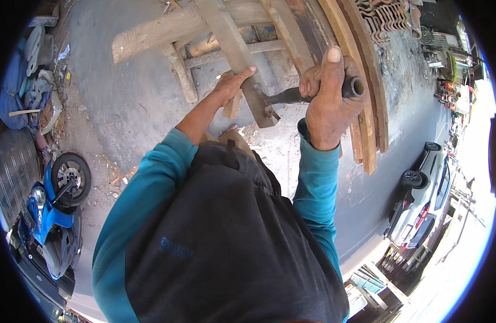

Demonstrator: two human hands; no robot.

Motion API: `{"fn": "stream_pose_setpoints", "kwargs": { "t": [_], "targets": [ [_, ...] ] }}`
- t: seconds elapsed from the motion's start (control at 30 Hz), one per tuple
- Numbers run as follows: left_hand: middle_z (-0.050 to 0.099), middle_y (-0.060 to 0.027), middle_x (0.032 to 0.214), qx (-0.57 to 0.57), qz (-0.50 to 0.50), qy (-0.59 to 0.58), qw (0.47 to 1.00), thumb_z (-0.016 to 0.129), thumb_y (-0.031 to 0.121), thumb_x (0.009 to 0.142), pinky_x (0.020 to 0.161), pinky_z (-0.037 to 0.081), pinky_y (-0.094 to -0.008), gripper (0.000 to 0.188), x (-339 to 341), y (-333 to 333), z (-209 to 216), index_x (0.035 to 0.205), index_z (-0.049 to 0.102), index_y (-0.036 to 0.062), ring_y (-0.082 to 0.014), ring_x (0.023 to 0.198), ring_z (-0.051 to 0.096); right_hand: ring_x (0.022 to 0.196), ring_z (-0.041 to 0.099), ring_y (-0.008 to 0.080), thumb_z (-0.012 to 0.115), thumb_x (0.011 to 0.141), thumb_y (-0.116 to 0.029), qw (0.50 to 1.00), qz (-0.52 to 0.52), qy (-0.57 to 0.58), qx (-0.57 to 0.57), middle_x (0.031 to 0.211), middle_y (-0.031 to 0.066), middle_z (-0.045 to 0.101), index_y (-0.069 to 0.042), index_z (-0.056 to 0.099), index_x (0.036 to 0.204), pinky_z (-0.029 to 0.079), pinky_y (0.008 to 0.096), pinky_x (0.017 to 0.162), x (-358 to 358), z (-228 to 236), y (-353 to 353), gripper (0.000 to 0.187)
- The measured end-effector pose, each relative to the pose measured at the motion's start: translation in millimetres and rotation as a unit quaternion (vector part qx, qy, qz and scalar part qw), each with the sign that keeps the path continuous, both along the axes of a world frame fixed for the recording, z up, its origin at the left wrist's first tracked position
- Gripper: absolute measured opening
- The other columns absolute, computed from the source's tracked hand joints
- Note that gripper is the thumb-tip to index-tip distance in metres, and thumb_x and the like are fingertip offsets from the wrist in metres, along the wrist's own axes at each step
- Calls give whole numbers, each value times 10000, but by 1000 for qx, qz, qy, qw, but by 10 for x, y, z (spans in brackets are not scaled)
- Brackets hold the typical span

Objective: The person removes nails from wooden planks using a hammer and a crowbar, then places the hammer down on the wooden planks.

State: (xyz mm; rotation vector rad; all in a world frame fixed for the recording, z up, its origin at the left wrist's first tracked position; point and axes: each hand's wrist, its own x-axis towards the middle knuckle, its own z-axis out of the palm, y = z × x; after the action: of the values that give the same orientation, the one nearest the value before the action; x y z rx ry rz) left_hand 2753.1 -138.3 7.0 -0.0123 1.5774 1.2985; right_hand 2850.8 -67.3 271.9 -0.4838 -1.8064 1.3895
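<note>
A long wooden plank (230, 46) slants toward me, its near end jutting out over the ground. My left hand (230, 88) grips it from the left, thumb laid across the top and fingers partly hidden below. In my right hand (330, 105) is a hammer (285, 97) with a dark handle; its hollow butt end sticks out past the palm. My right thumb points up along the fist. The hammer's metal head lies against the plank near its end, though I cannot tell how firmly. Just below my left hand shows a short wood piece (232, 106).
A thick log beam (167, 33) supports the plank. Several long boards (361, 81) lie to the right, with stacked clay roof tiles (388, 21) beyond. A blue motorcycle (48, 210) stands at left, a silver car (420, 204) at right. Wood chips litter the ground.
</note>
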Motion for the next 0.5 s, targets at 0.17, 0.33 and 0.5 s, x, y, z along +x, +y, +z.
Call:
{"fn": "stream_pose_setpoints", "kwargs": {
  "t": [0.17,0.33,0.5],
  "targets": [
    [650,-147,1090,33,-6,44,998,709,637,779,833,495,-410,810,-47,-32,-336,1223,635,-35,-247,965,611,464,485,91,617,1002,-199,998,-14,51,17,514,54,515,-52,453,685,363,249,433,166,-23,-270,386],
    [657,-156,1102,38,-50,39,997,707,626,779,845,494,-410,799,-58,24,-127,1235,633,-26,-247,990,619,397,413,117,597,1008,-191,998,-60,-3,22,506,65,474,-80,436,674,349,282,395,-19,-16,-99,387],
    [660,-173,1157,-14,-46,51,998,684,667,772,890,493,-417,849,-129,-22,-51,1269,620,-18,-267,1046,630,531,356,64,662,970,-174,995,-22,-82,54,555,-12,411,-69,429,654,296,262,463,47,-52,-360,407]
  ]
}}
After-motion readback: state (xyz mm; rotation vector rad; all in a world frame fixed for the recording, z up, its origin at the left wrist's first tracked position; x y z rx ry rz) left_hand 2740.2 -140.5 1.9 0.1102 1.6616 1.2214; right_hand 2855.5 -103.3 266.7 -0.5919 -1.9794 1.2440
